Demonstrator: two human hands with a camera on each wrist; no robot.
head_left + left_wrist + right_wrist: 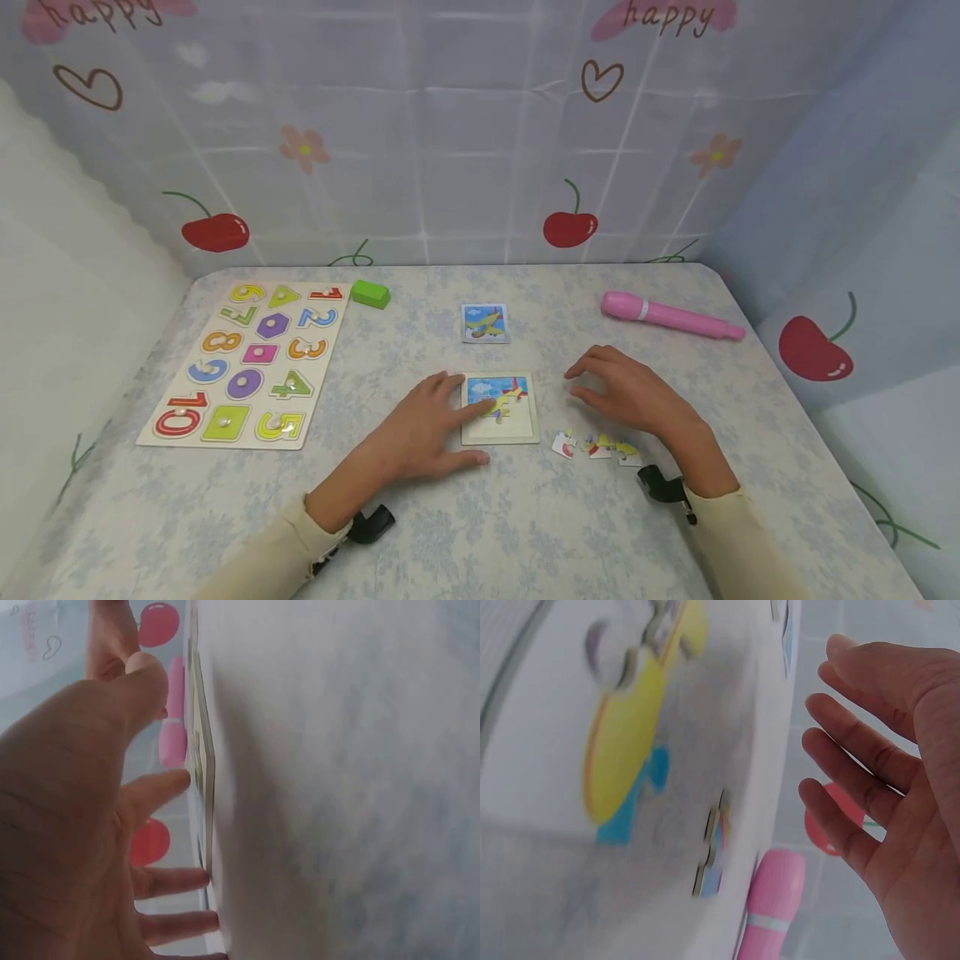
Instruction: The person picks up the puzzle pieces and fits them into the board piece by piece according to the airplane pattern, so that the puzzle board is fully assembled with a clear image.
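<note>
A small wooden puzzle tray (534,417) lies in front of me, partly filled with pieces of a yellow airplane on blue sky. My left hand (416,433) spreads over its left side, the index finger reaching across the picture and other fingertips at the edge. In the left wrist view the tray (208,757) appears edge-on beside those straight fingers. To the tray's right, my right hand (626,392) hovers with loosely bent fingers and holds nothing. Several loose jigsaw pieces (564,443) lie below it; the right wrist view shows a yellow-and-blue piece (626,750) up close.
Behind the tray lies a picture card (484,323) of the airplane. A number and shape board (318,377) occupies the left, with a green block (371,293) at its upper corner. On the back right is a pink stick-like object (675,317). A printed curtain (465,167) hangs behind.
</note>
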